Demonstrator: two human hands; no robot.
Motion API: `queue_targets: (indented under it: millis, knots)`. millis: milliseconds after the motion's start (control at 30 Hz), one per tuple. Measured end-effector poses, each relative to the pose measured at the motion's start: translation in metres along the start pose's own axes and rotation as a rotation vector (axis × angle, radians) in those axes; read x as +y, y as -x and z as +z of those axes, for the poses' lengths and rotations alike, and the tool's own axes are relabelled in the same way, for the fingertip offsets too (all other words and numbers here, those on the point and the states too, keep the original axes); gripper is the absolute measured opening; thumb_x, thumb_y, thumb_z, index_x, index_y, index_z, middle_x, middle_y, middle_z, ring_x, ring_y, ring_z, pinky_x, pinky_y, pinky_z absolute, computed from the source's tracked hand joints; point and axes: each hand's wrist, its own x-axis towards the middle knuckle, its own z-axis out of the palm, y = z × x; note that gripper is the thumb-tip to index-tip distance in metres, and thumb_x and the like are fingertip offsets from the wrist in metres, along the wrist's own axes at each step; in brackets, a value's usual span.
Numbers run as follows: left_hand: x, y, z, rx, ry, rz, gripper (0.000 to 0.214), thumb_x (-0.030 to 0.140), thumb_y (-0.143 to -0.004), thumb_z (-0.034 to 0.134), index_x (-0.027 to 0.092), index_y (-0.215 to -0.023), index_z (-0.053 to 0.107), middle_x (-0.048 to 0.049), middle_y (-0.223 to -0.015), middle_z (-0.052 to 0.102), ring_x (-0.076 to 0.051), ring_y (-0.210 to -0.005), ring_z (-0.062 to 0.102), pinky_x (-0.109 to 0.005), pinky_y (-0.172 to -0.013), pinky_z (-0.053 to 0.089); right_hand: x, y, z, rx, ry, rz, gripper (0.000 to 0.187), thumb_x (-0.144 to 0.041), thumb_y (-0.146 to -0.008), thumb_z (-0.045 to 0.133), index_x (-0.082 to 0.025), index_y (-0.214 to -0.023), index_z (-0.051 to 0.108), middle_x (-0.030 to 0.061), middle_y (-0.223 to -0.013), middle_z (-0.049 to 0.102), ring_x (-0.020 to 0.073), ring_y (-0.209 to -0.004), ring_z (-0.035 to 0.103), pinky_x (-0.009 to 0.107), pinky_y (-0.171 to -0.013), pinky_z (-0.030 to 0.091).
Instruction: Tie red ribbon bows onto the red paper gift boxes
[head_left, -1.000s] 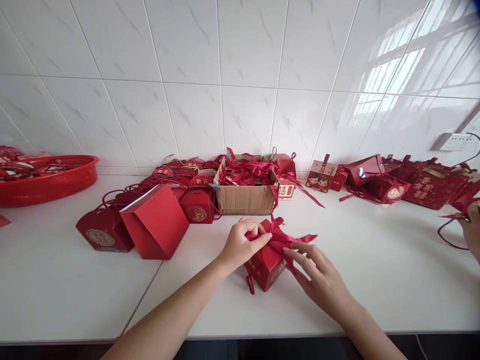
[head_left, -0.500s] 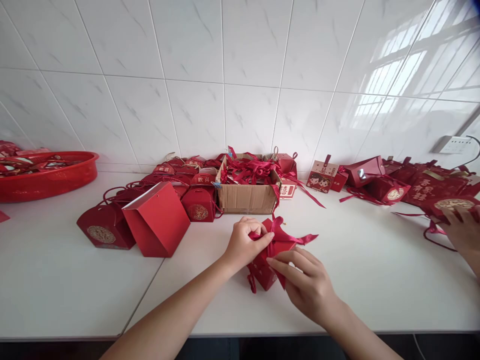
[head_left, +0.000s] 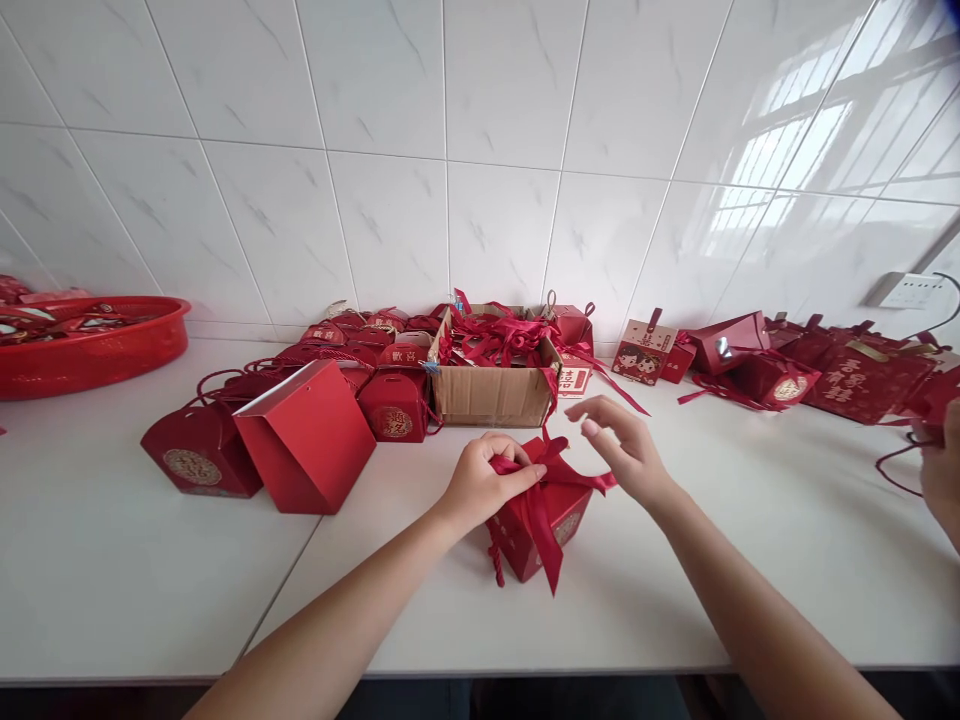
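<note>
A small red gift box (head_left: 541,528) stands on the white counter (head_left: 675,560) in front of me, with a red ribbon (head_left: 551,490) looped over its top and one end hanging down its front. My left hand (head_left: 484,482) is closed, pinching the ribbon at the top of the box. My right hand (head_left: 626,445) hovers just above and to the right of the box, fingers spread, holding nothing.
A cardboard box of red ribbons (head_left: 495,375) sits behind the gift box. Several red gift boxes (head_left: 300,430) lie to the left, more red boxes and bags (head_left: 787,365) to the right. A red tray (head_left: 90,345) is far left. Another person's hand (head_left: 941,470) shows at the right edge.
My right hand let go of the ribbon end and rose from the front of the box to above its right side. The loose end now hangs down. My left hand kept its pinch.
</note>
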Motion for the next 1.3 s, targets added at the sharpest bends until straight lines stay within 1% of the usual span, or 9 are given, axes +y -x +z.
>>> queue_targets:
  millis: [100,167,267,400,767,933,1067,1133,1300]
  knots:
    - [0.002,0.000,-0.001,-0.015,0.030,-0.022,0.043,0.034,-0.071,0.069,0.020,-0.050,0.034,-0.0011,-0.069,0.059,-0.016,-0.073,0.053,-0.028,-0.068,0.040,0.021,-0.009,0.002,-0.292,-0.333,0.168,0.040,-0.049,-0.082,0.060,-0.023,-0.111,0.058,0.0069,-0.107,0.060,0.0171,-0.079,0.057,0.031,-0.068,0.048]
    - [0.001,0.000,-0.001,-0.015,0.037,-0.020,0.045,0.033,-0.071,0.069,0.020,-0.051,0.031,-0.0006,-0.068,0.057,-0.016,-0.072,0.053,-0.028,-0.069,0.040,0.027,-0.005,0.008,-0.354,-0.447,0.237,0.040,-0.048,-0.081,0.063,-0.023,-0.112,0.058,0.0065,-0.104,0.061,0.0177,-0.081,0.059,0.032,-0.070,0.049]
    - [0.000,0.000,0.001,-0.002,0.051,-0.013,0.050,0.033,-0.072,0.069,0.021,-0.052,0.025,-0.0005,-0.068,0.057,-0.016,-0.074,0.053,-0.029,-0.071,0.041,0.026,0.003,0.015,-0.224,-0.392,0.236,0.023,-0.043,-0.085,0.059,-0.020,-0.088,0.064,0.0047,-0.086,0.062,0.0169,-0.079,0.057,0.031,-0.072,0.047]
    - [0.000,0.000,0.002,0.002,0.056,-0.007,0.051,0.031,-0.072,0.069,0.021,-0.053,0.023,-0.0013,-0.070,0.059,-0.017,-0.078,0.054,-0.029,-0.074,0.041,0.019,0.005,0.017,-0.075,-0.325,0.199,0.029,-0.042,-0.086,0.059,-0.018,-0.070,0.063,0.0028,-0.072,0.057,0.0147,-0.069,0.051,0.029,-0.067,0.043]
    - [-0.002,-0.001,0.000,-0.003,0.037,-0.046,0.053,0.026,-0.068,0.071,0.021,-0.053,0.021,0.0018,-0.063,0.039,-0.024,-0.097,0.058,-0.031,-0.080,0.043,0.020,0.003,0.016,-0.050,-0.286,0.291,0.039,-0.048,-0.083,0.060,-0.017,-0.060,0.059,0.0019,-0.067,0.054,0.0139,-0.064,0.048,0.028,-0.063,0.041]
    - [-0.003,0.000,-0.005,-0.001,-0.022,0.067,0.050,0.025,-0.072,0.068,0.021,-0.054,0.022,-0.0013,-0.064,0.054,-0.024,-0.098,0.058,-0.033,-0.083,0.043,0.037,0.007,0.009,-0.323,-0.405,0.171,0.044,-0.059,-0.081,0.057,-0.020,-0.101,0.061,0.0077,-0.102,0.059,0.0196,-0.093,0.055,0.033,-0.082,0.045]
    - [-0.002,-0.001,-0.007,0.025,-0.006,0.096,0.050,0.027,-0.072,0.071,0.021,-0.057,0.024,-0.0024,-0.072,0.061,-0.023,-0.095,0.060,-0.032,-0.082,0.045,0.041,0.011,0.009,-0.704,-0.499,0.140,0.116,-0.055,-0.050,0.083,-0.029,-0.145,0.023,0.0102,-0.140,0.039,0.0275,-0.128,0.040,0.038,-0.101,0.039]
    - [-0.004,-0.003,-0.007,0.062,0.011,0.085,0.041,0.032,-0.071,0.073,0.021,-0.062,0.034,-0.0015,-0.078,0.059,-0.021,-0.090,0.060,-0.031,-0.078,0.045,0.035,0.013,0.013,-0.717,-0.494,0.155,0.118,-0.043,-0.050,0.087,-0.032,-0.146,0.019,0.0084,-0.137,0.044,0.0259,-0.123,0.047,0.035,-0.097,0.044]
    - [-0.017,-0.011,-0.007,0.310,0.175,0.136,0.036,0.053,-0.082,0.055,0.022,-0.099,0.048,-0.0041,-0.100,0.057,-0.018,-0.090,0.057,-0.032,-0.082,0.043,0.032,0.009,0.007,-0.471,-0.626,0.156,0.096,-0.028,-0.059,0.084,-0.029,-0.140,0.033,0.0067,-0.124,0.057,0.0259,-0.108,0.059,0.040,-0.091,0.050]
